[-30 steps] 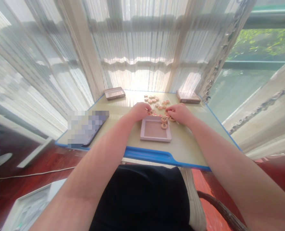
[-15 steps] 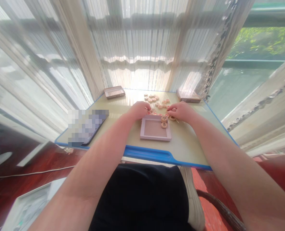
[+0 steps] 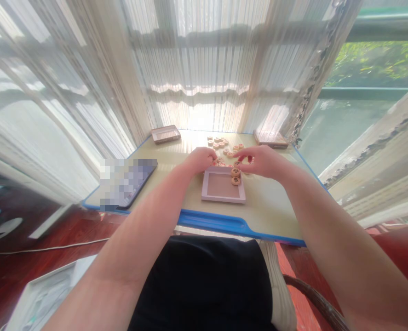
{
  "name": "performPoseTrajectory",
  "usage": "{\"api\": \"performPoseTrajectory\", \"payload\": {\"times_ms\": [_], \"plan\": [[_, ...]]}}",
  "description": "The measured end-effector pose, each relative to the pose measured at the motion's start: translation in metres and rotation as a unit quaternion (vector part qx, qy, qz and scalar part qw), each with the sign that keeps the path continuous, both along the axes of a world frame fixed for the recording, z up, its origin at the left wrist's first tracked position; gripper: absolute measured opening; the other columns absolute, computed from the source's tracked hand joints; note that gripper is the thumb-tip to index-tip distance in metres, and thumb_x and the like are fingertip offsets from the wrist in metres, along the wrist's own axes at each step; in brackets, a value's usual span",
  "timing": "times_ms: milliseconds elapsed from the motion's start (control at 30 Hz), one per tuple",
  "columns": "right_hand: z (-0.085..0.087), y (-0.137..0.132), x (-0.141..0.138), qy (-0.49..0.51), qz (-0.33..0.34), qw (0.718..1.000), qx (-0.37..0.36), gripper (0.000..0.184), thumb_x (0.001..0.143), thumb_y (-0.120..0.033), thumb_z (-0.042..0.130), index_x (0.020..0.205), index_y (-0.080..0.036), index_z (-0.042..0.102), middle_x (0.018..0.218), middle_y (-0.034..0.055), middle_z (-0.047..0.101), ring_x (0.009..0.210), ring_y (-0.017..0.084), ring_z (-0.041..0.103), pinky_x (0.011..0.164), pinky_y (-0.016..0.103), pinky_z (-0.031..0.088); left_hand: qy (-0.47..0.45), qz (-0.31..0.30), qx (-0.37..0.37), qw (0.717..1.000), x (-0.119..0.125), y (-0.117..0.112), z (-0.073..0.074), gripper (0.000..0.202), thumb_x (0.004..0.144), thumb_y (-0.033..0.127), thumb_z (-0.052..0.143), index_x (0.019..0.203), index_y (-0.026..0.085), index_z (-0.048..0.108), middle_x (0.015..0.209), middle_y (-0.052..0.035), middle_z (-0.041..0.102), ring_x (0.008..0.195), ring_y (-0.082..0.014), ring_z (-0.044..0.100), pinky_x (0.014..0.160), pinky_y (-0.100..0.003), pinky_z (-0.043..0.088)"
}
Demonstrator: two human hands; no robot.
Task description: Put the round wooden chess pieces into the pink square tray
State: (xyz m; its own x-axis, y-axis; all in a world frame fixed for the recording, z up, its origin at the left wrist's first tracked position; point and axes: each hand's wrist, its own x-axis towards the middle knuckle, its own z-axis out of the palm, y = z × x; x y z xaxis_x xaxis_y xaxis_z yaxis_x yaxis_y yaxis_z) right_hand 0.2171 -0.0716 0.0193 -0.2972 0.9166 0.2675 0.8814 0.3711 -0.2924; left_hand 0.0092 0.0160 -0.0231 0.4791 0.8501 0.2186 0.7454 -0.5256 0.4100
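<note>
A shallow pale pink box (image 3: 223,200) lies on the table before me. Two round wooden Chinese chess pieces (image 3: 236,181) with dark characters sit along its right side. My right hand (image 3: 262,161) is at the box's far right corner, thumb and fingertips closed on another dark-marked chess piece (image 3: 237,163). Beyond the far left corner, my left hand (image 3: 201,159) rests with curled fingers beside red-marked pieces (image 3: 221,163); whatever those fingers hold is hidden. More loose pieces (image 3: 219,143) are scattered farther back.
An open box lid (image 3: 165,134) stands at the back left and a flat box (image 3: 271,139) at the back right. On the left lies a dark-edged phone or tablet (image 3: 140,184), partly blurred. The table (image 3: 272,216) has a blue edge; sheer curtains (image 3: 197,59) hang behind.
My right hand has moved slightly left toward the box corner, bringing a dark-marked piece with it. My left hand has hardly moved. The view has shifted a little.
</note>
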Motion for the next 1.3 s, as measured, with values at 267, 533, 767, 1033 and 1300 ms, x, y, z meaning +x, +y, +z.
{"api": "performPoseTrajectory", "payload": {"times_ms": [267,533,767,1033,1300], "plan": [[0.015,-0.016,-0.010,-0.081,0.068,0.993,-0.044,0.021,0.071,-0.032,0.062,0.087,-0.025,0.073,0.084,0.0006,0.070,0.077,0.016,0.060,0.066,0.025,0.042,0.002,0.002,0.003,1.000,0.000,0.000,0.001,0.034,0.076,0.016,0.044,0.093,0.021,0.073,0.101,-0.0006,0.071,0.097,-0.0169,0.062,0.091,-0.025,0.047],[0.014,-0.019,-0.019,-0.126,0.053,0.986,-0.091,0.021,0.069,-0.036,0.063,0.085,-0.025,0.071,0.086,0.0011,0.069,0.079,0.018,0.061,0.067,0.026,0.043,-0.004,0.002,0.013,1.000,0.000,0.001,-0.001,0.034,0.073,0.016,0.045,0.089,0.022,0.073,0.098,0.0007,0.071,0.095,-0.0165,0.062,0.088,-0.024,0.047],[0.007,-0.016,-0.021,-0.144,0.059,0.982,-0.103,0.020,0.068,-0.030,0.063,0.086,-0.024,0.070,0.088,0.0019,0.070,0.081,0.019,0.061,0.069,0.027,0.044,0.006,0.005,0.016,1.000,0.000,0.000,0.000,0.033,0.073,0.017,0.045,0.088,0.022,0.073,0.095,0.0005,0.072,0.090,-0.0161,0.063,0.084,-0.024,0.048],[0.005,-0.014,-0.021,-0.137,0.072,0.982,-0.103,0.014,0.070,-0.029,0.061,0.080,-0.024,0.069,0.085,0.0008,0.069,0.078,0.018,0.061,0.066,0.026,0.044,0.013,-0.002,0.021,1.000,0.001,-0.001,0.002,0.032,0.073,0.018,0.046,0.089,0.022,0.073,0.098,0.0005,0.071,0.095,-0.0173,0.062,0.088,-0.025,0.047],[0.003,-0.013,-0.019,-0.129,0.077,0.983,-0.104,0.013,0.070,-0.029,0.061,0.079,-0.024,0.069,0.082,-0.0002,0.069,0.074,0.016,0.059,0.064,0.025,0.042,0.009,-0.008,0.021,1.000,0.000,-0.001,0.002,0.032,0.072,0.019,0.046,0.088,0.021,0.073,0.097,-0.0002,0.071,0.095,-0.0174,0.062,0.088,-0.026,0.047]]}}
